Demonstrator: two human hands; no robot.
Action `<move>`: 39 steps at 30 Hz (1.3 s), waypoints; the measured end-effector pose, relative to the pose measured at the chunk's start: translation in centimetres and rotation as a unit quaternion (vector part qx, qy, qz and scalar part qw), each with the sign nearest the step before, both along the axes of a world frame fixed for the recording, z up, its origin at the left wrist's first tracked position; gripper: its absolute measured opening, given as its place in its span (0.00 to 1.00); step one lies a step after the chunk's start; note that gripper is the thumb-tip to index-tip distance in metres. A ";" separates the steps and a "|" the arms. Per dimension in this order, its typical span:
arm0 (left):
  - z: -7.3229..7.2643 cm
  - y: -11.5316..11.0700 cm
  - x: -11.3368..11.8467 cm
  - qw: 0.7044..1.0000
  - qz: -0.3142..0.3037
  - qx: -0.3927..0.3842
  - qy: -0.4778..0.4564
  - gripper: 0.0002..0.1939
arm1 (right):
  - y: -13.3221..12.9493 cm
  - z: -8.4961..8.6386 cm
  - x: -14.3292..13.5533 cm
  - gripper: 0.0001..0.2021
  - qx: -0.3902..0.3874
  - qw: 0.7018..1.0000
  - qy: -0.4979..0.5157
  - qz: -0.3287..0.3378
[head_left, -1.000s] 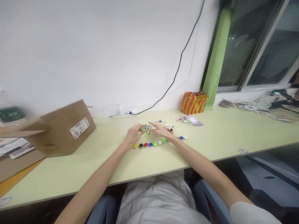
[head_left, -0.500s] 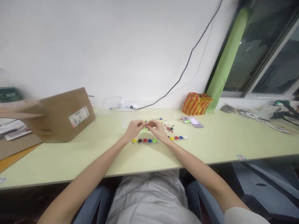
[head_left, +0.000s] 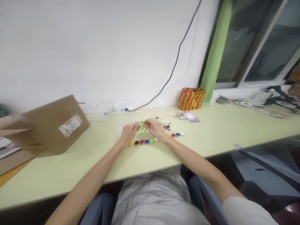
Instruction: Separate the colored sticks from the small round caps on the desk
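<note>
My left hand (head_left: 129, 132) is held over the table with its fingers closed; what they hold is hidden. Close beside it, my right hand (head_left: 154, 128) pinches a small bright green plastic-looking piece (head_left: 142, 125), too small to name more exactly. Beyond the fingertips lie small coloured pieces, partly covered by the hands. Red and black pieces (head_left: 167, 126) are just right of my right hand. In front of the hands runs a row of small round pots with coloured lids, among them a black one (head_left: 137, 142) and a green one (head_left: 152, 141). My right wrist hides part of the row.
An open cardboard box (head_left: 56, 125) stands at the left. A red and yellow striped bag (head_left: 191, 98) sits by the wall, with a plastic packet (head_left: 188, 117) before it. A power strip (head_left: 119, 110) lies at the back. Black and white discs (head_left: 243, 102) are at the far right.
The view has turned, so the scene sits further left. My hands have moved slightly apart, and the green piece now shows between them.
</note>
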State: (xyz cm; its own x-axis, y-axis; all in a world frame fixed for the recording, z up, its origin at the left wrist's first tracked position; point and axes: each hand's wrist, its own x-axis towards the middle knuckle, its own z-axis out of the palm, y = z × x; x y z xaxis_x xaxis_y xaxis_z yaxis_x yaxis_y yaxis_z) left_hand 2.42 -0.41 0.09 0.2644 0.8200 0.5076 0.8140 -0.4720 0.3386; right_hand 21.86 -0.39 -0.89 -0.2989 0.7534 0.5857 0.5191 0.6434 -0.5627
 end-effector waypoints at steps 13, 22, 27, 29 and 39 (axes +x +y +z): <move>-0.5 2.2 -4.2 0.985 0.127 -0.002 0.120 0.24 | 0.5 2.4 -4.7 0.05 0.030 0.969 -0.224 0.100; -0.7 2.7 -4.5 0.986 0.129 -0.019 0.108 0.17 | 1.0 3.6 -6.8 0.07 0.047 0.954 -0.280 0.100; -1.1 3.0 -4.5 0.984 0.149 0.004 0.101 0.24 | 2.1 1.6 -7.0 0.05 -0.062 0.940 -0.309 0.131; -1.3 3.1 -4.5 0.984 0.150 0.006 0.100 0.24 | 2.7 1.1 -6.8 0.04 -0.104 0.936 -0.297 0.157; -1.8 3.5 -4.6 0.988 0.127 -0.010 0.084 0.20 | 3.7 2.2 -8.2 0.06 -0.129 0.904 -0.366 0.181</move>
